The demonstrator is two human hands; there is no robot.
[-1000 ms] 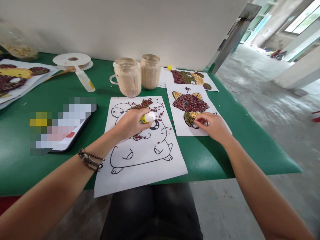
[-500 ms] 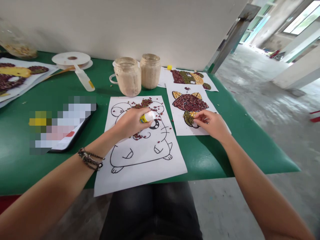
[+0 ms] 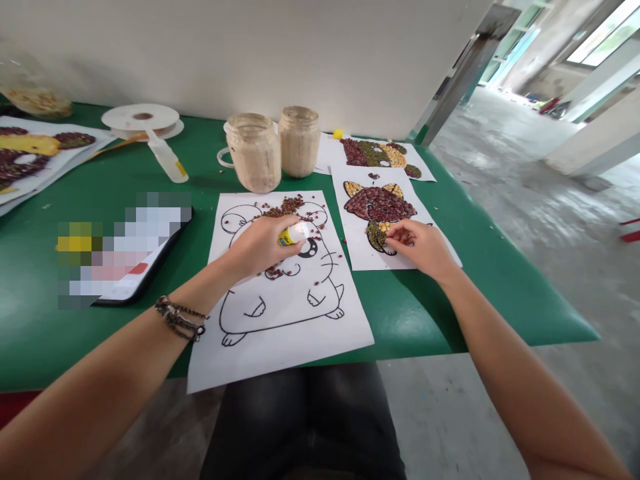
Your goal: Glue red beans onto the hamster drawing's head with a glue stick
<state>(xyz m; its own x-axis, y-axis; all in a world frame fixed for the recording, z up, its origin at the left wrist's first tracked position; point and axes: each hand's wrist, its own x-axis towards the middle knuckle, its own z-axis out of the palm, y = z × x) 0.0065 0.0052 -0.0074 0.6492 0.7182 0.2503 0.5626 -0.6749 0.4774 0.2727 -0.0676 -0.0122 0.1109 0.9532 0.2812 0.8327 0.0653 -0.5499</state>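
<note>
My left hand (image 3: 260, 247) is closed round a small white glue bottle with a yellow label (image 3: 294, 235), held over a hamster outline sheet (image 3: 280, 293) with red beans scattered on its head. My right hand (image 3: 420, 247) rests on a second sheet (image 3: 385, 220), a figure filled with red, yellow and green beans. Its fingers pinch together at the figure's lower part; what they hold is too small to see.
Two cloudy glass jars (image 3: 273, 150) stand behind the sheets. A third bean picture (image 3: 380, 155), a glue bottle (image 3: 167, 159), a tape roll (image 3: 140, 119), a blurred-out tablet (image 3: 120, 250) and more bean sheets (image 3: 35, 150) lie on the green table (image 3: 410, 313). Table edge at right.
My right hand has slid a little up and to the left on the bean picture. My left hand with the glue bottle has stayed in place.
</note>
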